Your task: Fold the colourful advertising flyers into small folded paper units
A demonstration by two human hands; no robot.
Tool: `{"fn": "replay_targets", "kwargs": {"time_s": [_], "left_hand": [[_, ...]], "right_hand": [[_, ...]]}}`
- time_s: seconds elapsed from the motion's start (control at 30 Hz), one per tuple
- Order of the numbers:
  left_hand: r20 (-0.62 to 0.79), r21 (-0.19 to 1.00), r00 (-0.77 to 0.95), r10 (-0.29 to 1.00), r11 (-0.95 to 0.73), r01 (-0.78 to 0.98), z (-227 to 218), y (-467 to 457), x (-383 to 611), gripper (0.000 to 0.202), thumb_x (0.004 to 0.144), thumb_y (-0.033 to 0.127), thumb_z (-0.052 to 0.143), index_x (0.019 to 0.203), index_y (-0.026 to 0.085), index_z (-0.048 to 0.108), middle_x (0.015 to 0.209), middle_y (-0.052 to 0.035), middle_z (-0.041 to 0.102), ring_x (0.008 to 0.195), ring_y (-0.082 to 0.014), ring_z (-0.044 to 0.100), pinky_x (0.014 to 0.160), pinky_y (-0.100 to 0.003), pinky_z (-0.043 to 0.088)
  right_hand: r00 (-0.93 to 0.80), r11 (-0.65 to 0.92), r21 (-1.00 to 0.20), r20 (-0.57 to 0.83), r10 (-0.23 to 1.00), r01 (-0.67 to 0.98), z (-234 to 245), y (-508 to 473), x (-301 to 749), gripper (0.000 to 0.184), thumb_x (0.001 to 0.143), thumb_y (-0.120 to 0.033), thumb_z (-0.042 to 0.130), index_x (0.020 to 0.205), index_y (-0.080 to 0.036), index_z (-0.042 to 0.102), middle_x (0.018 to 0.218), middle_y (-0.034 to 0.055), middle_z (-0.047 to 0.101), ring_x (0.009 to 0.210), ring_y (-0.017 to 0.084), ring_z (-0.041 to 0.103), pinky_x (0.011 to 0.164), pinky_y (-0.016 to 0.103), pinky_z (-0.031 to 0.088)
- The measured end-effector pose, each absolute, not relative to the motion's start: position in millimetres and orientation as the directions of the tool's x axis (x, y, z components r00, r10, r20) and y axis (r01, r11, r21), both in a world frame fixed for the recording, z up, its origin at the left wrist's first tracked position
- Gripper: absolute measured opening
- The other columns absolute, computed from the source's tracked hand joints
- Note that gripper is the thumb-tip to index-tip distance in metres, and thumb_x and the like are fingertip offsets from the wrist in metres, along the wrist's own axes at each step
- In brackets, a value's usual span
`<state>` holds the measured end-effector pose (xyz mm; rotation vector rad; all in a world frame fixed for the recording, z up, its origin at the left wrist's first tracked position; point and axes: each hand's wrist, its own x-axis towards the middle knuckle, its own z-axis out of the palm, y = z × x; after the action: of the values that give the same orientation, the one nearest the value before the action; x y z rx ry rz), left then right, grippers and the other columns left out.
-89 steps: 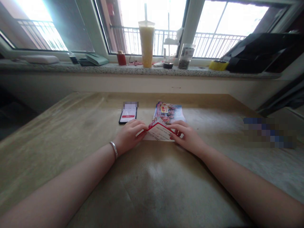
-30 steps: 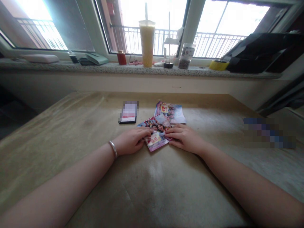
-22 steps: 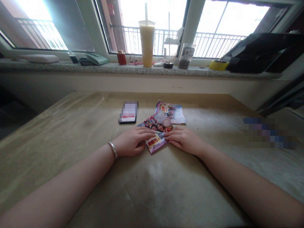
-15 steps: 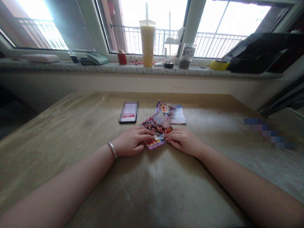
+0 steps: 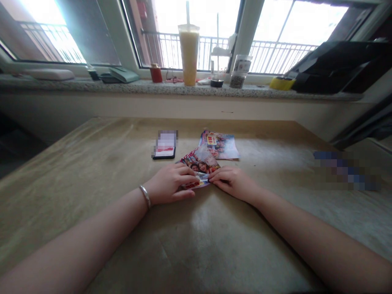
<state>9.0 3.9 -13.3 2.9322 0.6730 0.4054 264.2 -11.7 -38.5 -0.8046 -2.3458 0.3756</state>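
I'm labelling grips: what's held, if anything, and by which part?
A leaflet, by its near right edge, in the right hand; the left hand rests on its left side.

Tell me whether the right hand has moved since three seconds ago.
Yes: the right hand has shifted slightly leftward and toward the wearer, judged against the unmoved stack of flyers beyond it.

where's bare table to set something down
Bare tabletop lies left of the phone, beyond the left forearm, and between it and the right forearm. Crowded: the middle, with left hand and right hand on the leaflet near the leaflet pile; also the windowsill.
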Motion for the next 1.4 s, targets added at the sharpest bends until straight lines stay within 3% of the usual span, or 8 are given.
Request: {"fn": "replay_targets", "kwargs": {"time_s": [0.23,0.47,0.57,0.67,0.87,1.07,1.23,1.4], "left_hand": [[0.282,0.316,0.768,0.576,-0.811,0.492,-17.1,0.5,14.7,0.025,0.093,0.030,0.040,0.087,0.017,0.061,0.086,-0.0048,0.061,0.079,-0.0148,0.056,0.069,-0.026,0.044],[0.233,0.422,0.782,0.578,-0.784,0.455,-13.6,3.1,14.0,0.027,0.093,0.034,0.040,0.088,0.017,0.061,0.093,-0.0065,0.060,0.087,-0.0168,0.055,0.077,-0.029,0.046],[0.220,0.410,0.839,0.498,-0.827,0.384,-10.5,3.4,11.3,0.035,0.094,0.042,0.036,0.097,0.019,0.062,0.103,-0.0077,0.061,0.094,-0.0193,0.055,0.084,-0.032,0.044],[0.208,0.317,0.876,0.435,-0.877,0.360,-10.2,2.2,10.3,0.038,0.089,0.051,0.045,0.102,0.019,0.062,0.108,-0.0089,0.061,0.098,-0.0221,0.055,0.085,-0.034,0.044],[0.234,0.142,0.874,0.427,-0.904,0.404,-13.7,-0.6,14.7,0.028,0.092,0.039,0.044,0.095,0.020,0.064,0.103,-0.0073,0.064,0.093,-0.0206,0.057,0.079,-0.033,0.045],[0.241,0.268,0.793,0.560,-0.823,0.500,-18.7,3.0,14.4,0.020,0.091,0.028,0.045,0.090,0.018,0.062,0.085,-0.0045,0.064,0.080,-0.0161,0.058,0.071,-0.027,0.045],[0.277,0.354,0.732,0.622,-0.774,0.524,-22.0,5.5,14.9,0.014,0.087,0.023,0.048,0.085,0.018,0.060,0.094,-0.0047,0.064,0.089,-0.0163,0.058,0.079,-0.029,0.047],[0.269,0.352,0.669,0.693,-0.717,0.601,-22.8,6.1,17.6,0.011,0.085,0.022,0.052,0.081,0.017,0.061,0.096,-0.0053,0.063,0.091,-0.0179,0.057,0.084,-0.032,0.047]], "right_hand": [[-0.662,0.785,-0.449,0.437,0.609,0.426,-36.6,-12.3,266.7,0.014,0.082,-0.014,0.056,0.085,-0.019,0.069,0.097,0.0064,0.071,0.091,0.016,0.066,0.083,0.031,0.054],[-0.678,0.781,-0.432,0.403,0.615,0.452,-32.7,-12.9,268.7,0.010,0.081,-0.014,0.059,0.082,-0.020,0.067,0.095,0.0051,0.071,0.090,0.017,0.065,0.083,0.033,0.052],[-0.656,0.760,-0.446,0.398,0.641,0.472,-33.0,-13.4,268.0,0.011,0.083,-0.014,0.057,0.084,-0.020,0.067,0.091,0.0045,0.071,0.088,0.016,0.065,0.082,0.031,0.052],[-0.616,0.732,-0.444,0.400,0.678,0.517,-34.4,-14.0,268.2,0.011,0.083,-0.014,0.056,0.085,-0.019,0.066,0.089,0.0044,0.071,0.085,0.016,0.065,0.080,0.030,0.052],[-0.608,0.728,-0.422,0.403,0.684,0.539,-35.5,-13.9,269.4,0.011,0.081,-0.015,0.057,0.081,-0.020,0.067,0.086,0.0040,0.071,0.086,0.016,0.064,0.081,0.031,0.051],[-0.636,0.745,-0.442,0.397,0.662,0.499,-34.9,-11.3,269.9,0.011,0.081,-0.014,0.059,0.080,-0.021,0.068,0.089,0.0033,0.071,0.088,0.016,0.064,0.084,0.031,0.050],[-0.600,0.715,-0.406,0.389,0.699,0.569,-35.4,-12.2,271.7,0.012,0.081,-0.016,0.059,0.087,-0.021,0.069,0.085,0.0035,0.071,0.081,0.016,0.064,0.076,0.029,0.050],[-0.536,0.649,-0.358,0.370,0.759,0.671,-37.2,-12.9,273.7,0.018,0.084,-0.020,0.057,0.097,-0.023,0.069,0.090,0.0033,0.072,0.078,0.016,0.065,0.071,0.027,0.050]]}}
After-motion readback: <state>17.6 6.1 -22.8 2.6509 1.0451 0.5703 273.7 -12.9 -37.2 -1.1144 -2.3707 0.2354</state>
